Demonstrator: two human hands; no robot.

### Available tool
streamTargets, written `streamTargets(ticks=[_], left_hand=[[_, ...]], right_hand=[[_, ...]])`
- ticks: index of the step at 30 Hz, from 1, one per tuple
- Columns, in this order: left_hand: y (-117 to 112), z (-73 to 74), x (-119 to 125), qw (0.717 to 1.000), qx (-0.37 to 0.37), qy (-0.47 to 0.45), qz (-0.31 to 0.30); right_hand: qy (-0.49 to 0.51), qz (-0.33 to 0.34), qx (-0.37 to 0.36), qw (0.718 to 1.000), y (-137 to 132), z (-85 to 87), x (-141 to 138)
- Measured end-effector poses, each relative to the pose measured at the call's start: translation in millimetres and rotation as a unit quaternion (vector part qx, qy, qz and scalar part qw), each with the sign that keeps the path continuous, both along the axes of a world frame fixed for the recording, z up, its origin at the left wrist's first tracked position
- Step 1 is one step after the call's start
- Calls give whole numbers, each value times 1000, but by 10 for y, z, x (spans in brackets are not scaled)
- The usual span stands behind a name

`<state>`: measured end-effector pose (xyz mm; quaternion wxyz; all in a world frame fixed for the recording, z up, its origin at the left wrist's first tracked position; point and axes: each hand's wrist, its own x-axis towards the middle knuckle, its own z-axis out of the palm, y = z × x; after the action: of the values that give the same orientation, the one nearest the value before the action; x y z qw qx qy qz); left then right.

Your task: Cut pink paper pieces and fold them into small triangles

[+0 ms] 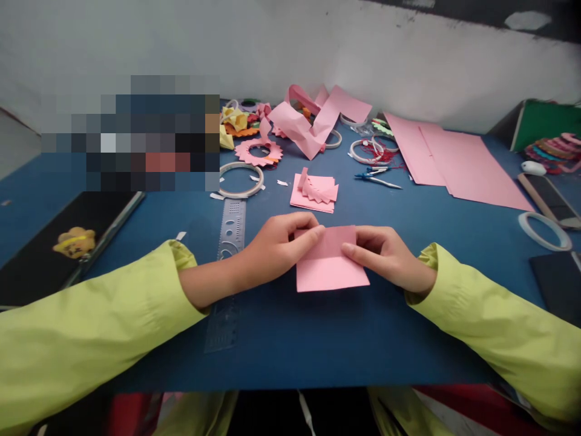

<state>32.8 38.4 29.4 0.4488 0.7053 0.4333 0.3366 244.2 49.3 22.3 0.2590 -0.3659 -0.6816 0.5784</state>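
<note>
Between my hands is a small pink sheet of paper (333, 274), creased across its middle so the far half tilts up. My left hand (290, 239) pinches its left edge, thumb on top. On the right side, my right hand (385, 251) grips the sheet with the thumb pressed on its face and the fingers behind. Just beyond the sheet lies a stack of pink paper squares (297, 198) with a pleated pink strip (316, 190) on top. A clear plastic ruler (232, 227) lies left of the sheet, partly hidden under my left forearm.
Tape rolls (240, 180), a pink paper ring (242, 152) and crumpled pink paper (308, 127) are at the back. Large pink sheets (481, 166) and a pen (384, 181) lie back right. A phone (551, 197) is far right; a black case (40, 254) is left.
</note>
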Motion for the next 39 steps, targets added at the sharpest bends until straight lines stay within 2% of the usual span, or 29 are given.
streamTargets(ticks=[2, 4, 6, 10, 12, 15, 16, 18, 20, 24, 26, 30, 32, 36, 39], left_hand=[[5, -7, 8, 999, -20, -37, 8], [10, -18, 17, 997, -54, -56, -15], [15, -34, 23, 993, -90, -76, -24], [28, -65, 20, 980, -115, -158, 27], [27, -77, 15, 989, -86, -119, -9], [7, -88, 14, 991, -32, -11, -126], [-1, -91, 16, 990, -19, 7, -142], [-14, -97, 21, 991, -3, 9, -132], [-16, -103, 26, 994, 1, -1, -113], [-12, -91, 34, 994, -25, -25, -107], [-15, -75, 42, 995, -41, -42, -86], [-30, -61, 54, 995, -61, -73, -22], [-37, -72, 50, 998, -35, -50, -1], [-47, -118, 29, 996, 81, 46, -5], [-46, -155, 18, 984, 142, 109, -9]], right_hand=[[-7, -40, 31, 999, -6, -15, 2], [-17, -110, 73, 991, -2, -30, 7], [-23, -146, 94, 985, 7, -36, 12], [-28, -71, 81, 994, 14, -13, 8], [-43, -26, 83, 995, 18, 7, 8], [-59, 5, 89, 994, 34, 35, 19], [-63, 11, 89, 994, 40, 42, 23], [-74, 23, 95, 992, 46, 49, 26], [-96, 38, 125, 987, 41, 47, 18], [-132, 48, 237, 961, 5, 17, -20], [-145, 8, 278, 950, -6, -10, -32], [-147, -148, 303, 930, -3, -50, -36], [-155, -161, 313, 923, -7, -50, -38], [-190, -99, 355, 910, -36, -45, -37], [-220, -85, 417, 878, -47, -79, -24]])
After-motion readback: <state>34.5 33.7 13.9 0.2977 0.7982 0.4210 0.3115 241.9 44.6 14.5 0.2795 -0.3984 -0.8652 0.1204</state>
